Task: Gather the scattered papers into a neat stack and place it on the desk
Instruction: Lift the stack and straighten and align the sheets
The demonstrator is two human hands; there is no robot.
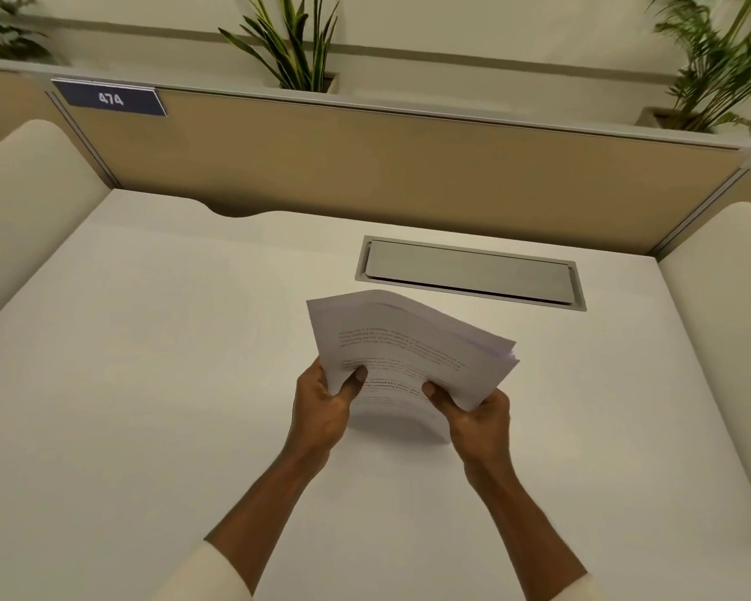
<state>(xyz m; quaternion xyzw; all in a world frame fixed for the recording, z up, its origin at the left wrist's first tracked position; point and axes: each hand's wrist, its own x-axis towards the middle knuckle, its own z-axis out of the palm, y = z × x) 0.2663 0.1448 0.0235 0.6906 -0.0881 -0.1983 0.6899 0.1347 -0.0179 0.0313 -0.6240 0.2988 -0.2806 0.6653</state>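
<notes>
A stack of white printed papers (pixel 408 344) is held above the white desk (pixel 148 383), near its middle. The sheets bow upward and their right edges fan apart slightly. My left hand (pixel 321 405) grips the stack's lower left corner, thumb on top. My right hand (pixel 478 416) grips the lower right edge, thumb on the top sheet. The stack's near edge is blurred. No loose sheets lie on the desk.
A grey cable hatch (pixel 469 271) is set into the desk just behind the papers. A tan partition (pixel 365 167) with a "474" label (pixel 110 98) closes the back. Rounded cream side panels (pixel 22 188) flank the desk. Potted plants (pixel 295 41) stand behind the partition.
</notes>
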